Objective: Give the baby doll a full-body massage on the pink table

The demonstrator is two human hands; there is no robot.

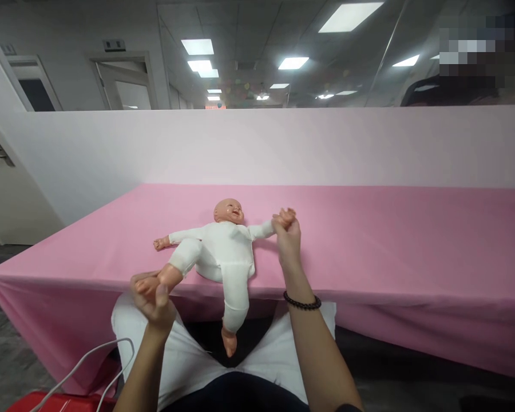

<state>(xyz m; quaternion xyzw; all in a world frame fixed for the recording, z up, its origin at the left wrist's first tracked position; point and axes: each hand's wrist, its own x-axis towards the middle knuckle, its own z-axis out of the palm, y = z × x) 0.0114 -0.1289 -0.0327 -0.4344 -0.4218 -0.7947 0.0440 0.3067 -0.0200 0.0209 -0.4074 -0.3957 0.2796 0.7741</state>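
A baby doll (229, 246) with a white cloth body and bare plastic head, hands and feet lies on its back at the front of the pink-covered table (390, 246). My left hand (154, 300) is closed around the doll's foot at the left, with that leg spread outward and raised over the table edge. My right hand (288, 237) grips the doll's hand at the right, and that arm is stretched out sideways. The doll's other arm rests on the cloth to the left. Its other leg hangs over the front edge, between my knees.
Behind the table stands a low white wall (257, 146) with glass above it. A door with a handle (2, 151) is at the far left. At the lower left, a white cable (90, 352) runs above a red object (60, 403). The cloth drapes over the table's front edge.
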